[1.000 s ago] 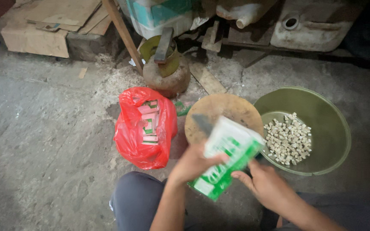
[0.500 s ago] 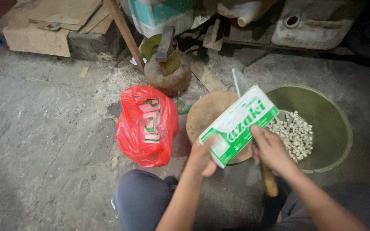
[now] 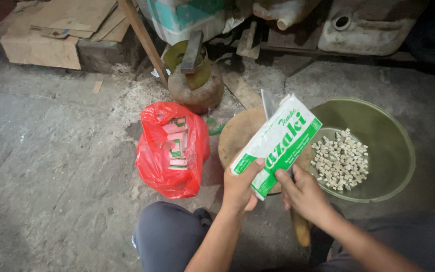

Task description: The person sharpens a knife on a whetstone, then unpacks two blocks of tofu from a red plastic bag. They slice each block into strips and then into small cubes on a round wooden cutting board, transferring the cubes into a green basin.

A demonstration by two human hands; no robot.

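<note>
- The left hand (image 3: 241, 187) grips the lower end of a long white packet with green print (image 3: 277, 143), thumb lying across the front face and the fingers wrapped behind it.
- The right hand (image 3: 304, 194) sits just beside it at the same end; its fingers press on the packet's lower corner and also close around a wooden knife handle (image 3: 300, 227) that points back toward the person.
- The knife's blade (image 3: 268, 103) runs up behind the packet, and only its tip shows above the top edge.
- The packet is held tilted in the air, its upper end leaning right, over a round wooden chopping board (image 3: 237, 136) on the floor.
- Judged from this, the step in hand is opening the packet at the gripped end. The next move would call for a firm hold with the left hand while the right frees the blade or tears the wrapper, with the edge kept clear of the fingers.
- Just right of the board stands a green plastic basin (image 3: 388, 136) holding a heap of small pale cubes (image 3: 341, 160).
- Left of the board sits a red plastic bag (image 3: 169, 151), open, with more white and green packets inside.
- Behind the board is a rusty gas cylinder (image 3: 195, 90), and the ground is bare concrete (image 3: 51, 166).
</note>
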